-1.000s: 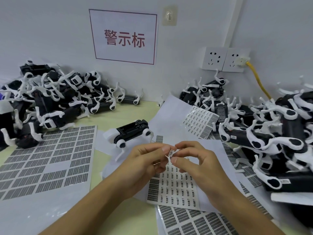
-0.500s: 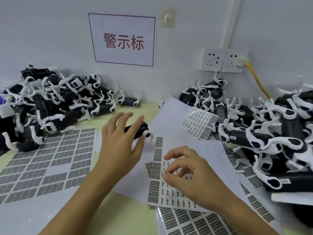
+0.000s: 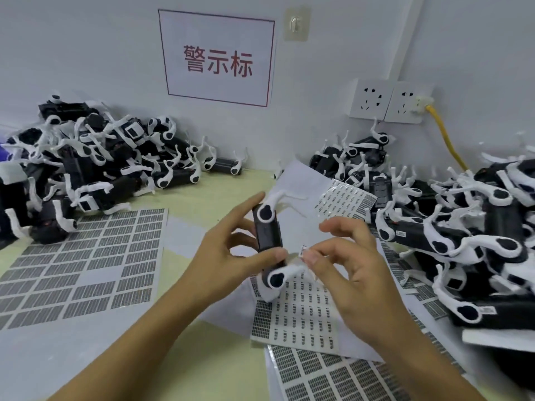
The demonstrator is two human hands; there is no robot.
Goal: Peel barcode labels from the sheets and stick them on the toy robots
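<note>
My left hand [image 3: 225, 256] grips a black toy robot [image 3: 268, 235] with white legs, held upright above the table's middle. My right hand [image 3: 350, 273] pinches a small barcode label [image 3: 304, 251] between thumb and forefinger, right beside the robot's lower end. Below my hands lies a label sheet [image 3: 301, 316] with small barcodes. A larger sheet [image 3: 81, 264] with several gaps lies at the left.
A pile of black-and-white toy robots [image 3: 95, 166] is heaped at the back left, and a bigger pile [image 3: 463, 241] fills the right side. More label sheets [image 3: 333, 377] overlap at the bottom. Wall sockets [image 3: 388, 102] with a yellow cable are behind.
My left hand reached to the toy robot on the table, picked it up and turned it upright. My right hand brought the peeled label up next to it.
</note>
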